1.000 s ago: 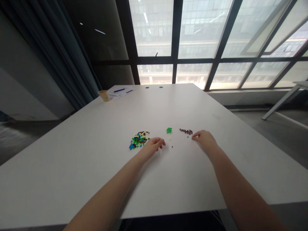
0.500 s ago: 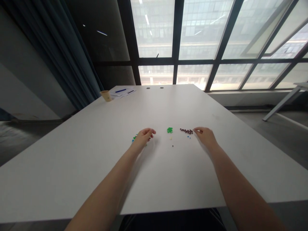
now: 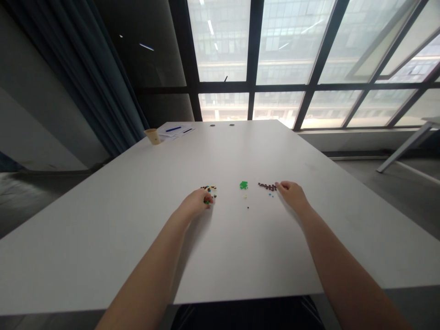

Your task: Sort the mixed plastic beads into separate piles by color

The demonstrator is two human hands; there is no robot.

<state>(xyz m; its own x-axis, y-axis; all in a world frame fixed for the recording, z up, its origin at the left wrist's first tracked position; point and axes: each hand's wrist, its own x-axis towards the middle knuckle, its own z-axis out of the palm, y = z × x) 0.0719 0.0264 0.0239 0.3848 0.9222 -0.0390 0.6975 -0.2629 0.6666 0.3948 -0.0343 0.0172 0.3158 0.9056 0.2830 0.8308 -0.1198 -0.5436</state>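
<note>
On the white table, my left hand [image 3: 196, 203] is over the near left part of a mixed pile of small pieces [image 3: 210, 188], its fingers bent; what they touch or hold is too small to tell. My right hand [image 3: 290, 191] has thumb and fingertips pinched together at the right end of a row of dark brown pieces [image 3: 268, 186]; anything between them is hidden. Between the hands sits a green cluster [image 3: 244, 185]. Below it are pale yellow bits [image 3: 245, 196] and a single dark piece [image 3: 248, 207]. Tiny blue pieces [image 3: 271, 195] lie under the brown row.
At the far left of the table [image 3: 261, 256] stand a tan paper cup [image 3: 152, 136] and papers [image 3: 175, 133] with a blue pen [image 3: 173, 129]. Two dark round discs [image 3: 232, 125] are near the far edge. Windows and a dark blue curtain [image 3: 103, 78] are beyond.
My left hand has moved left and slightly toward me, uncovering the upper right part of the mixed pile. My right hand has stayed nearly in place at the brown row.
</note>
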